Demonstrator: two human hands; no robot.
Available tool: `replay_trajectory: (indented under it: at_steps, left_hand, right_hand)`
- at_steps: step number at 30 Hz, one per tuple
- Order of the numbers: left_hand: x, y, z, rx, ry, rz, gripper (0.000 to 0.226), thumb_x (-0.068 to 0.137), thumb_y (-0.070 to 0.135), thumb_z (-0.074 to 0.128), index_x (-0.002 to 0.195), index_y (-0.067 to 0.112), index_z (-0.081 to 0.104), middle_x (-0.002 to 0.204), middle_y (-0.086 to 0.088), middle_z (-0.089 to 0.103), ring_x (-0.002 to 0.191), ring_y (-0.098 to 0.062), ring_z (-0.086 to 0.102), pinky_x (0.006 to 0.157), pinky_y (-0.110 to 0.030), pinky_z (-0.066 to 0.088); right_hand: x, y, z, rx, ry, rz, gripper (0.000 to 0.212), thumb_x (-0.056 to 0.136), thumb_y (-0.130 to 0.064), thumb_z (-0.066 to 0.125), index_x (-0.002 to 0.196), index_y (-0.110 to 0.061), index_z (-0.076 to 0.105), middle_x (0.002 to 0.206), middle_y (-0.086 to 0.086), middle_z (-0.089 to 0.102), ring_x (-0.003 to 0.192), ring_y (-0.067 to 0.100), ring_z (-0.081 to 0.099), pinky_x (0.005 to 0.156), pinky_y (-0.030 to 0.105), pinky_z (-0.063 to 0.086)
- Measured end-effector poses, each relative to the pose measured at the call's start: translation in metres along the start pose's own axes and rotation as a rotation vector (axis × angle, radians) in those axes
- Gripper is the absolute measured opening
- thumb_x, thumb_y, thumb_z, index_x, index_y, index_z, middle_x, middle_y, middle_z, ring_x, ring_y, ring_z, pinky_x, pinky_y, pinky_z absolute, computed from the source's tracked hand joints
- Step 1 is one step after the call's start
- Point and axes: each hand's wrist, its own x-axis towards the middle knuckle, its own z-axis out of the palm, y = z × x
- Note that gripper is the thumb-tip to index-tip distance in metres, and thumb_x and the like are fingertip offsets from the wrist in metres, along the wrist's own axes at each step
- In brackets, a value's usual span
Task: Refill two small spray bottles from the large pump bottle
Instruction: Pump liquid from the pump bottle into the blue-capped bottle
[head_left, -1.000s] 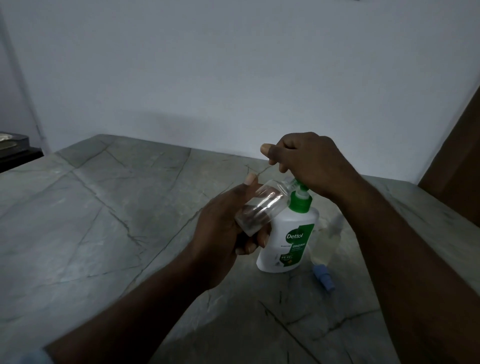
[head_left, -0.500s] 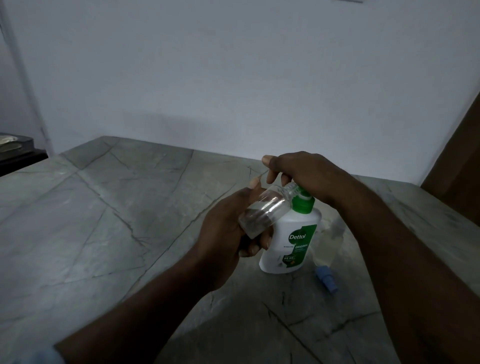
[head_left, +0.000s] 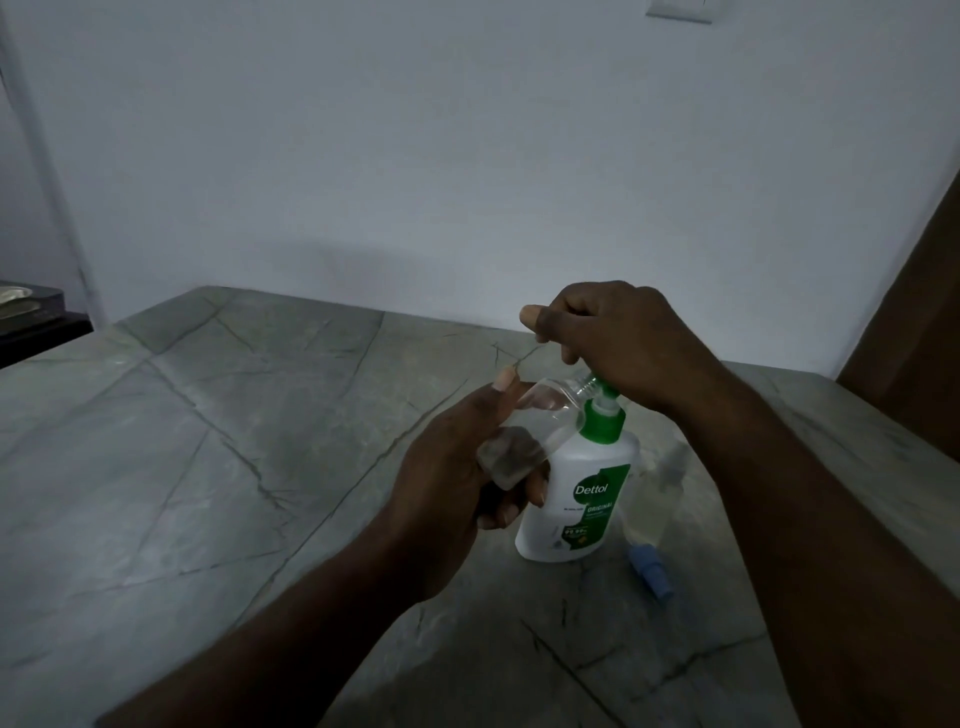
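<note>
In the head view, a small clear plastic spray bottle (head_left: 540, 415), uncapped, is held tilted above a grey veined stone table (head_left: 208, 467). Its base is lowered toward the camera and its threaded neck is raised to the right. The bottle is gripped by the left hand (head_left: 452, 467): the fingers are curled round its lower body from beneath, and the thumb is laid along its upper side.

The neck is brought up just under the right hand (head_left: 618, 338), beside the green stem of a large white plastic pump bottle (head_left: 576, 499) with a green collar and a green "Dettol" label. This bottle is stood upright on the table, near its right side, with the label turned to the camera. Its pump head is covered by the right hand, whose fingers are curled down over it while the thumb is stretched out to the left. The nozzle itself is hidden, so contact with the neck cannot be told.

Just right of the pump bottle a second small clear bottle (head_left: 654, 499) is seen on the table, with a blue cap (head_left: 649, 569) at its near end. Whether the two are joined cannot be told.

The table is backed by a white wall (head_left: 467, 156). A brown panel (head_left: 914, 322) is seen at the right edge and a dark object (head_left: 31, 322) at the left.
</note>
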Motion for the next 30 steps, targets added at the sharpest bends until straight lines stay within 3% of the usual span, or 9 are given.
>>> replay_trajectory:
  at_steps: [3,7,13,16,20,23,26,30]
  left_hand:
    - [-0.0008,0.0002,-0.0005,0.014,0.004,0.0,0.052,0.09,0.061,0.048,0.114,0.023,0.074,0.067,-0.012,0.064,0.053,-0.018,0.047,0.044,-0.023,0.033]
    - [-0.0002,-0.004,-0.0017,0.024,0.052,-0.026,0.05,0.106,0.05,0.04,0.113,0.014,0.073,0.066,-0.013,0.062,0.051,-0.018,0.047,0.044,-0.022,0.034]
    - [0.0001,-0.004,-0.0019,0.041,0.054,-0.011,0.055,0.089,0.06,0.055,0.113,0.014,0.072,0.066,-0.014,0.063,0.051,-0.019,0.048,0.043,-0.023,0.034]
    - [-0.0004,-0.0045,-0.0021,0.007,0.039,-0.003,0.053,0.095,0.062,0.052,0.114,0.017,0.073,0.066,-0.014,0.063,0.05,-0.017,0.049,0.042,-0.023,0.035]
    - [0.0004,-0.0039,-0.0005,0.001,0.016,0.007,0.052,0.092,0.062,0.049,0.115,0.023,0.074,0.067,-0.013,0.064,0.052,-0.018,0.049,0.043,-0.023,0.035]
    - [0.001,-0.0024,0.0001,0.009,0.01,0.009,0.053,0.09,0.064,0.048,0.115,0.026,0.074,0.068,-0.011,0.064,0.053,-0.018,0.049,0.044,-0.023,0.035]
    - [0.0011,-0.0014,0.0,0.013,0.002,0.005,0.054,0.088,0.064,0.048,0.114,0.024,0.074,0.066,-0.011,0.064,0.051,-0.017,0.048,0.042,-0.022,0.036]
    - [0.0005,-0.0023,0.0001,0.034,0.024,-0.008,0.055,0.1,0.06,0.045,0.113,0.014,0.072,0.066,-0.011,0.064,0.05,-0.017,0.048,0.041,-0.021,0.036]
  right_hand:
    - [0.0011,0.0008,0.0027,0.005,-0.137,0.058,0.046,0.1,-0.059,0.048,0.087,-0.024,0.076,0.081,-0.008,0.067,0.076,0.01,0.061,0.064,0.029,0.04]
    - [0.0007,0.0046,0.008,0.019,-0.25,0.116,0.047,0.1,-0.059,0.047,0.09,-0.023,0.076,0.09,-0.008,0.065,0.088,0.014,0.06,0.079,0.035,0.045]
    - [-0.0002,0.0063,0.01,0.036,-0.256,0.132,0.046,0.099,-0.061,0.046,0.096,-0.025,0.074,0.095,-0.006,0.064,0.096,0.017,0.06,0.09,0.041,0.047]
    - [0.0001,0.0053,0.0099,0.017,-0.223,0.11,0.046,0.099,-0.06,0.047,0.093,-0.023,0.075,0.093,-0.004,0.067,0.091,0.018,0.062,0.087,0.04,0.048]
    - [0.0024,0.0063,0.0051,-0.033,-0.044,0.053,0.047,0.096,-0.065,0.05,0.091,-0.023,0.072,0.085,-0.006,0.07,0.077,0.012,0.064,0.065,0.03,0.046]
    - [0.0031,0.008,0.0037,-0.031,0.075,0.013,0.044,0.091,-0.067,0.056,0.085,-0.025,0.07,0.082,-0.007,0.07,0.075,0.011,0.064,0.063,0.03,0.049]
    - [0.0039,0.0058,0.0051,0.007,-0.039,0.054,0.042,0.094,-0.062,0.055,0.086,-0.026,0.073,0.08,-0.008,0.071,0.076,0.01,0.065,0.066,0.031,0.048]
    - [0.0059,0.008,0.0091,0.04,-0.175,0.109,0.041,0.096,-0.059,0.054,0.084,-0.026,0.075,0.085,-0.006,0.073,0.085,0.016,0.067,0.081,0.038,0.052]
